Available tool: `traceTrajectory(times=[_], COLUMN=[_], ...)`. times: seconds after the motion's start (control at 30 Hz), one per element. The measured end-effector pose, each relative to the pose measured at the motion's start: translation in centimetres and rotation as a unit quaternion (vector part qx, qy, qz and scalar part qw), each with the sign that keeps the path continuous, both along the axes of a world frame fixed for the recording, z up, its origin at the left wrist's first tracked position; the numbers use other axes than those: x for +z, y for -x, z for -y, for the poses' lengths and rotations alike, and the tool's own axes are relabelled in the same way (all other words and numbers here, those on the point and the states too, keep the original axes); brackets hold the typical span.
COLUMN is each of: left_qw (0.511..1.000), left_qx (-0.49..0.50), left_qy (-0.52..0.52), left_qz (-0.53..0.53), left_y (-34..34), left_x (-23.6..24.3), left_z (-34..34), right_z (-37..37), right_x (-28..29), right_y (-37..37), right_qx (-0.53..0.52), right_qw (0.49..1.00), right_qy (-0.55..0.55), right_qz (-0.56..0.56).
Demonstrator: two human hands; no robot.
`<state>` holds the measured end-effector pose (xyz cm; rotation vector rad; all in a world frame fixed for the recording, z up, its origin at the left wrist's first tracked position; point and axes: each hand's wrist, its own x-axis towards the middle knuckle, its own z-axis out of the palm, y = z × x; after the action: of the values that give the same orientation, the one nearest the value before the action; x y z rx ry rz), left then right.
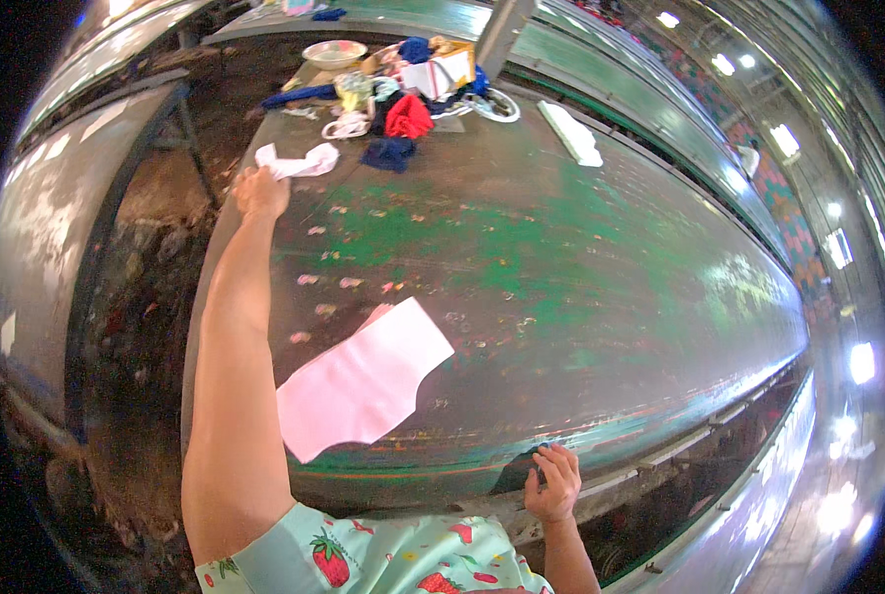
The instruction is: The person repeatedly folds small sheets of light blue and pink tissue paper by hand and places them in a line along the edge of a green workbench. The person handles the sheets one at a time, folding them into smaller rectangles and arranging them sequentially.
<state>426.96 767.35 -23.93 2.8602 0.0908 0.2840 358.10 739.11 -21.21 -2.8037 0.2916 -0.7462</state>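
My left arm reaches far out along the table's left side. There my left hand (pixel 261 191) is closed on a crumpled white cloth (pixel 306 161), which lies on the tabletop beyond the fingers. A flat pale pink fabric piece (pixel 368 381) with a curved cut edge lies nearer to me, beside my left forearm. My right hand (pixel 556 482) is at the near edge of the table, with its fingers loosely bent and apart. It holds nothing.
The long worn green table (pixel 522 257) carries a heap of coloured cloth (pixel 410 117), a metal bowl (pixel 335 53) and a white folded strip (pixel 569 133) at its far end. A post (pixel 503 38) rises behind the heap. Another table (pixel 66 228) stands to the left across a gap.
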Motion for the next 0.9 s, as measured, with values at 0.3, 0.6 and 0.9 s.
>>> traceTrajectory(times=[0.3,0.6,0.9], left_qw=[0.93,0.732,0.639], left_qx=[-0.151,-0.544,-0.618], left_qy=[0.276,0.393,0.314], left_qz=[0.19,-0.114,-0.334], left_y=[-3.1,20.3,43.7], left_x=[1.1,19.0,24.1], left_z=[2.7,9.8,14.0], right_z=[-0.1,2.2,5.5], right_x=[0.9,0.4,11.9], right_y=[-0.2,0.4,-7.3], right_qx=[-0.023,-0.049,0.256], right_qw=[0.999,0.941,0.843], right_qy=[-0.029,-0.334,-0.462], right_qz=[-0.022,0.02,0.101])
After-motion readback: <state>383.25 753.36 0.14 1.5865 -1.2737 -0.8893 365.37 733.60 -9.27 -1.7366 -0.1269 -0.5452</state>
